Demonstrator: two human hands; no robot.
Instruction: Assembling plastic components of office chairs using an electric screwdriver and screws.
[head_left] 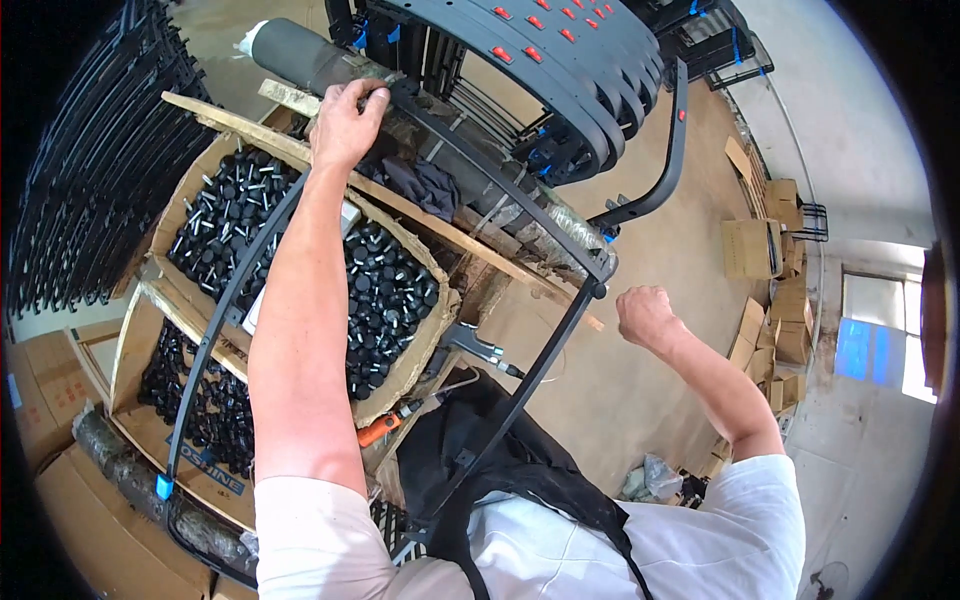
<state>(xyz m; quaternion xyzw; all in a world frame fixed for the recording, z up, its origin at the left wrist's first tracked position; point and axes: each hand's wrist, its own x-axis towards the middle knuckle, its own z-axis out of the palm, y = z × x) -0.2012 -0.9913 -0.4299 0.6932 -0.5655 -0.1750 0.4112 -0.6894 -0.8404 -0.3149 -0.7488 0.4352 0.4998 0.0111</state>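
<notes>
1. Here's the left arm [305,320], the big shape in the middle, stretched nearly straight up and over the boxes, while the right arm [722,385] bends at the elbow off to the side.
2. Up top, the left hand [345,125] arches palm-down at the frame's upper corner, fingers bent; whether it grips the tube I can't tell — the underside is hidden.
3. The right hand [645,315] is curled into a loose fist, apart from the frame and just beyond its right corner; its inside doesn't show.
4. And the black frame [523,380] itself: slim, dark tubing, slanting in front of the person, one side over the cardboard box [180,290] of black knobs [385,290].
5. Smallest detail — a bright blue cap [164,487] at the frame's lower left.
</notes>
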